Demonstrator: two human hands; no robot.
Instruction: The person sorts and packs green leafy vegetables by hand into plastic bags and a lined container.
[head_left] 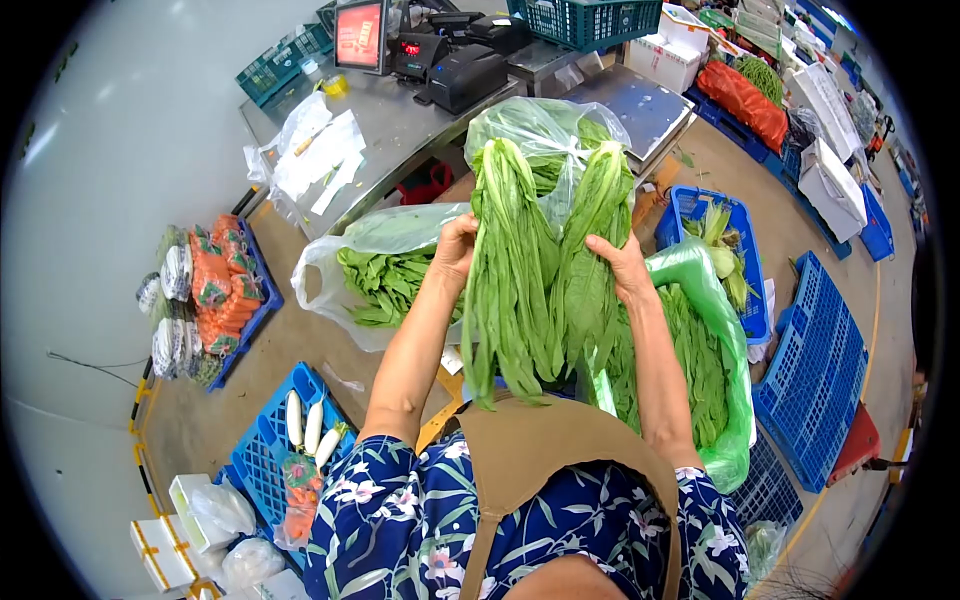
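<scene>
My left hand (458, 250) is wrapped round the side of a long bunch of leafy greens (510, 270). My right hand (622, 265) grips a second leafy bunch (592, 250) beside it. Both bunches hang upright with their leaf tips down, in front of my chest. Behind them a clear plastic bag (510, 122) holds more greens. To the left, an open clear bag (325, 290) has loose leaves (388, 285) in it. Under my right forearm, a green plastic liner (738, 400) surrounds more long leaves (692, 360).
A metal table (400, 150) carries papers (318, 160), a screen (360, 35) and a black printer (468, 78). Right stand a blue crate (762, 290) with corn and blue pallets (815, 350). White radishes (313, 425) and bagged carrots (225, 280) lie left.
</scene>
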